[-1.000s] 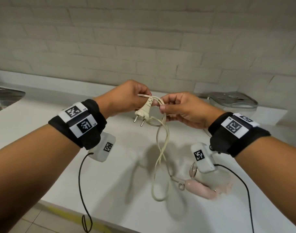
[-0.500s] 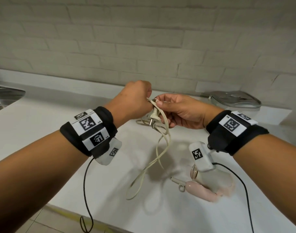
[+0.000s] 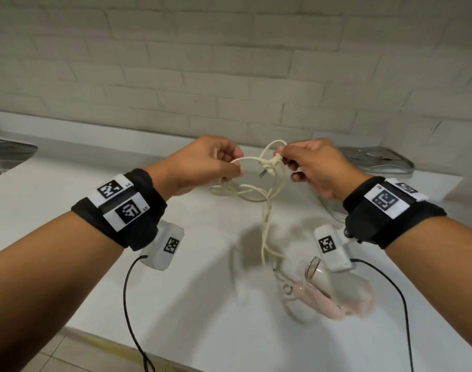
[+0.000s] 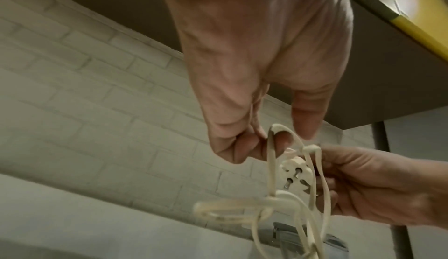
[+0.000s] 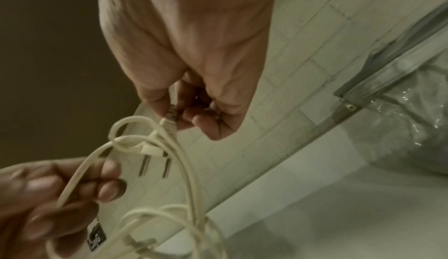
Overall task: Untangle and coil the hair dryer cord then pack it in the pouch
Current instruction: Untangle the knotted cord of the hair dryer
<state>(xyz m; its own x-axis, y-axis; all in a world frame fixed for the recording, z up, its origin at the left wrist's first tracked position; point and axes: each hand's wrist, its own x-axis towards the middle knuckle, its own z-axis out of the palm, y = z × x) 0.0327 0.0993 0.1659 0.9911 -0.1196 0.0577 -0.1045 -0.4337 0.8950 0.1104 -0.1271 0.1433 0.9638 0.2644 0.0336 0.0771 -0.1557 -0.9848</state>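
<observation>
Both hands are raised over the white counter with a cream cord tangled between them. My left hand pinches a loop of the cord. My right hand pinches the cord just behind the two-pin plug, whose pins point down toward the left hand. Several loops hang below the hands, and one strand drops to the pink hair dryer lying on the counter under my right wrist. The clear pouch with a grey zipper lies at the back right.
A steel sink sits at the far left. A pale brick wall backs the counter. The counter's front edge runs below my forearms, with tiled floor beneath. Black camera cables hang from both wrists.
The hands have drawn slightly apart. The right hand now holds the cord by the plug, and the long hanging loop has been pulled up into smaller loops between the hands.
</observation>
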